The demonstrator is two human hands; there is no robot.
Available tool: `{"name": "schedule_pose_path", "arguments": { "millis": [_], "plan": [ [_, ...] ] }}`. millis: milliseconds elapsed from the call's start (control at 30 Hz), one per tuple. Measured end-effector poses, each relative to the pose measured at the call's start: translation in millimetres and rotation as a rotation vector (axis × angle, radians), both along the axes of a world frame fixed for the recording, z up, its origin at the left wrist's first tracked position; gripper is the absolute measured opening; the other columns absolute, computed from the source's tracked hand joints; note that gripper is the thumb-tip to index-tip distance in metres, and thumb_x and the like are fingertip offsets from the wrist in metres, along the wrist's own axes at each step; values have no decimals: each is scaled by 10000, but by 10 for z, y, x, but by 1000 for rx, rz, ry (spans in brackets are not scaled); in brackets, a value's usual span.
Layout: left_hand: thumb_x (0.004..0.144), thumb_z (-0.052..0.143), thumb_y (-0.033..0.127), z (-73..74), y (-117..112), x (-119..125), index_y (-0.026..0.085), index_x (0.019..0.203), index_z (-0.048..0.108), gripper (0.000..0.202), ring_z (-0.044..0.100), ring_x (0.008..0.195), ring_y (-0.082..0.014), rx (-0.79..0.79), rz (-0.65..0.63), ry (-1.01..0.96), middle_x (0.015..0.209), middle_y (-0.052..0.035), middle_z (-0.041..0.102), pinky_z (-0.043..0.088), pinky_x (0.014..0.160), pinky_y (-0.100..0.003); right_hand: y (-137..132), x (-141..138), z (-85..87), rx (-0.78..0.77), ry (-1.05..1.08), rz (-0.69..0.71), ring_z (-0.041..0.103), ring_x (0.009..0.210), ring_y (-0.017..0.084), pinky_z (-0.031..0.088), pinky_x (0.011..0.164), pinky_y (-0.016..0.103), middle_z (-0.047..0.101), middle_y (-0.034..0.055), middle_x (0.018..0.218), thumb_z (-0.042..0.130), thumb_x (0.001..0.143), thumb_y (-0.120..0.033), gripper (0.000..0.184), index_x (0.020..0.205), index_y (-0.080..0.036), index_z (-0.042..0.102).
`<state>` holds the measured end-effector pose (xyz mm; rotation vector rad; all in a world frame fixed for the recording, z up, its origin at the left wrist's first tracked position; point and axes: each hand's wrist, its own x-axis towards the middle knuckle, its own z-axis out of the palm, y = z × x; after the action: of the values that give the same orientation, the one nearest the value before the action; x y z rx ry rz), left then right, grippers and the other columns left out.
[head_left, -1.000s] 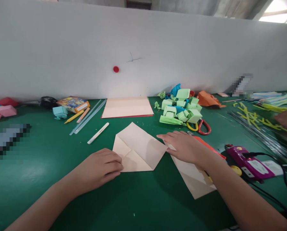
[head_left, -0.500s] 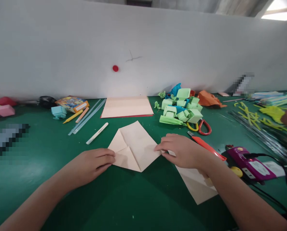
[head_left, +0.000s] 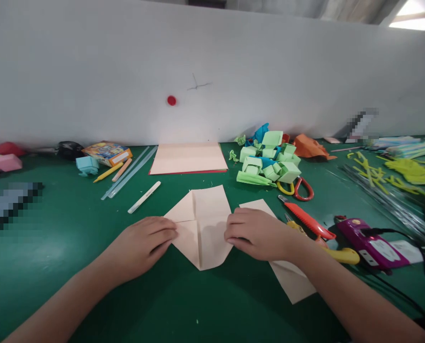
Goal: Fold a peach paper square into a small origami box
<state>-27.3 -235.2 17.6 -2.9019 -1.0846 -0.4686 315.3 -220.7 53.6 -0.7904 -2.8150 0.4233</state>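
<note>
A pale peach sheet of paper [head_left: 212, 228] lies on the green table in front of me, its two left corners folded in to meet at the centre crease. My left hand [head_left: 150, 243] pinches the pointed left end of this sheet. At its right edge, my right hand [head_left: 251, 233] is closed on the paper, lifting that side slightly so it curves. Fingertips of both hands are partly hidden. Under my right wrist lies a second peach paper strip [head_left: 291, 286], partly covered by the forearm.
Beyond the folded sheet lies a stack of peach paper [head_left: 189, 159]. Green folded paper pieces [head_left: 269, 157] are heaped at the back right, beside scissors [head_left: 303, 189]. A red utility knife [head_left: 308, 219], a yellow-handled glue gun [head_left: 344, 256] and a purple power strip [head_left: 372, 242] lie rightward. A white stick [head_left: 144, 197] lies left.
The sheet has turned and shifted slightly toward me. My right hand has moved a little left and down, gripping its right edge, which now curves up. The hand at far right has left view.
</note>
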Motion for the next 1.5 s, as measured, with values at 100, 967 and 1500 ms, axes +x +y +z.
{"name": "schedule_pose_path", "arguments": {
  "millis": [100, 967, 1500],
  "plan": [
    [998, 529, 254, 7, -84, 113, 263, 1238, 699, 294, 672, 1176, -245, -38, 14, 14, 1280, -57, 717, 547, 1019, -410, -44, -77, -41, -24, 21, 31, 582, 884, 211, 436, 821, 358, 696, 48, 925, 469, 1049, -251, 251, 951, -202, 695],
    [986, 470, 174, 33, -275, 431, 209, 1108, 648, 219, 664, 1154, -215, -218, -117, -85, 1234, -85, 700, 567, 967, -333, 142, -645, -485, -31, 187, -379, 592, 1009, 256, 449, 918, 389, 750, 38, 1139, 594, 975, -238, 253, 1199, -250, 711],
    [908, 566, 162, 125, -281, 406, 231, 1392, 621, 492, 600, 1304, -275, -152, -353, -49, 1367, -71, 685, 477, 1148, -490, 149, -671, -522, 10, 173, -412, 569, 952, 260, 404, 893, 407, 714, 67, 999, 629, 945, -244, 388, 1329, -200, 606]
  ]
}}
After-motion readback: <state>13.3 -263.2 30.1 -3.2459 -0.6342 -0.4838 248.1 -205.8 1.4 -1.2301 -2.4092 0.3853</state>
